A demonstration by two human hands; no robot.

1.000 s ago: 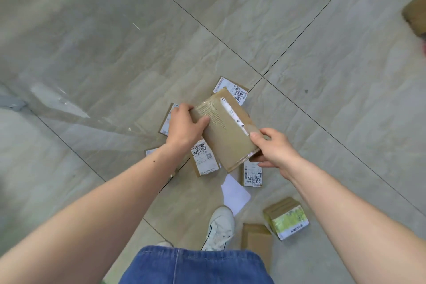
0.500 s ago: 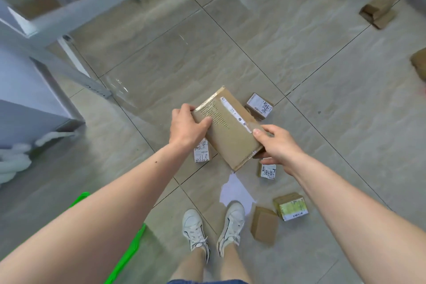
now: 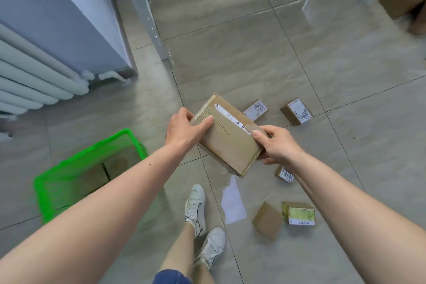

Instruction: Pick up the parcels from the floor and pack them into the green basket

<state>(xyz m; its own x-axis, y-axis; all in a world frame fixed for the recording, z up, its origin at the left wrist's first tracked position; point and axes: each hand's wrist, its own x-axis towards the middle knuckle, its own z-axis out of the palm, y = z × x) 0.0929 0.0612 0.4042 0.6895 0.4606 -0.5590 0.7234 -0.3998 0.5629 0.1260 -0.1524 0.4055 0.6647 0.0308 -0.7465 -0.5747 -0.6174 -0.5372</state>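
now five parcels (image 3: 297,114) lie on the floor (image 3: 253,57) right of the basket (image 3: 92,168); a sixth, the box (image 3: 227,143), is gripped between left hand (image 3: 184,130) and right hand (image 3: 276,143), above them.

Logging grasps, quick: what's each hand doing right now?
Left hand: closed on the flat brown parcel.
Right hand: closed on the same parcel.
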